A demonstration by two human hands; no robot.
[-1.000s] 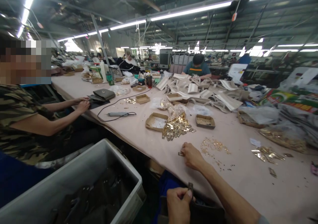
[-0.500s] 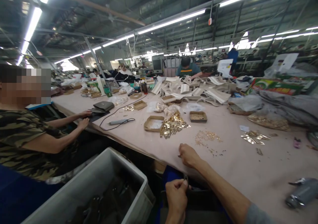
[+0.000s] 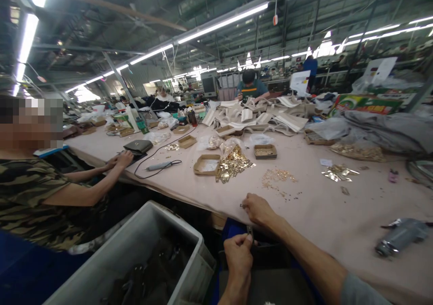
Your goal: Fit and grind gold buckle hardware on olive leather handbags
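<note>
My left hand (image 3: 238,256), low in front of me, pinches a narrow dark strip (image 3: 249,230) with a metallic glint between thumb and fingers. Below it, a flat dark piece (image 3: 270,282) lies over my lap. My right hand (image 3: 259,209) rests at the table's front edge, its fingers closed on a small metal piece (image 3: 241,205) that barely shows. Beyond this hand, small gold-coloured parts (image 3: 277,176) are scattered on the table. A heap of gold metal plates (image 3: 233,165) spills from a clear bag farther back.
A grey bin (image 3: 199,246) with dark pieces stands left of my legs. Shallow boxes (image 3: 265,151) and a corded tool (image 3: 158,166) lie on the table (image 3: 311,233). A grey power tool (image 3: 402,235) is at right. A co-worker (image 3: 71,187) sits at left, hands on a dark bag.
My view has shifted slightly, moving the scene up and left at right. Both my hands keep nearly the same pose. The co-worker's hands have moved on the dark bag.
</note>
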